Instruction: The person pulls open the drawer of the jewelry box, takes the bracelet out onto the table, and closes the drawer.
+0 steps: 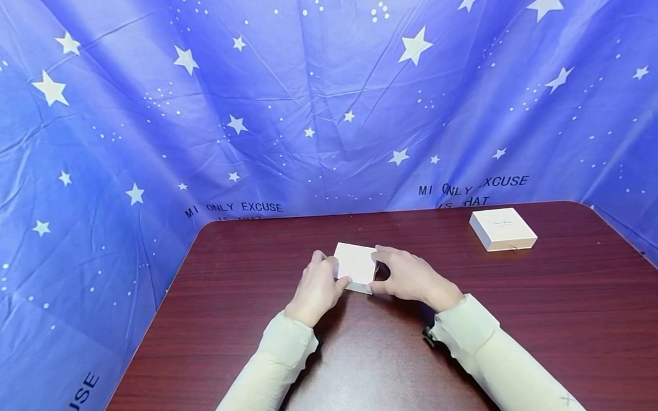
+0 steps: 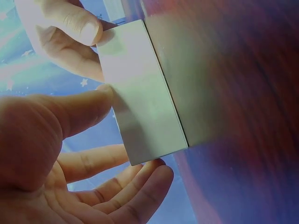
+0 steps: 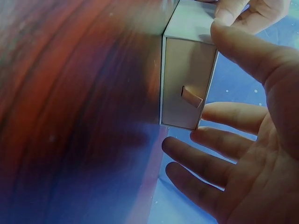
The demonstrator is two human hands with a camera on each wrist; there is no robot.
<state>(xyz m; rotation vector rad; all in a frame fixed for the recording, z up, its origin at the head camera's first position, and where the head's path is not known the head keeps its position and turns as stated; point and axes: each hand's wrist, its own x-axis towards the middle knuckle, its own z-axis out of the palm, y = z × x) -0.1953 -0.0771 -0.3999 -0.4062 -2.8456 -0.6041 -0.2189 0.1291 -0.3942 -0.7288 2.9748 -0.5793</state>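
Observation:
A small white drawer box [image 1: 357, 264] sits on the wooden table between both hands. My left hand [image 1: 316, 286] holds its left end, the thumb on the near side and the fingers about the far side. At the other end my right hand [image 1: 413, 276] grips the box by its near and far edges. In the right wrist view the end of the drawer [image 3: 184, 84] shows, flush with its sleeve. A short ribbon pull tab [image 3: 192, 97] sticks out of it, and no finger touches the tab. The left wrist view shows the box's plain near side [image 2: 140, 93].
A second, larger white box [image 1: 504, 226] with small print on top lies at the back right of the table [image 1: 572, 318]. Blue cloth [image 1: 314, 97] with white stars hangs behind the table and at both sides.

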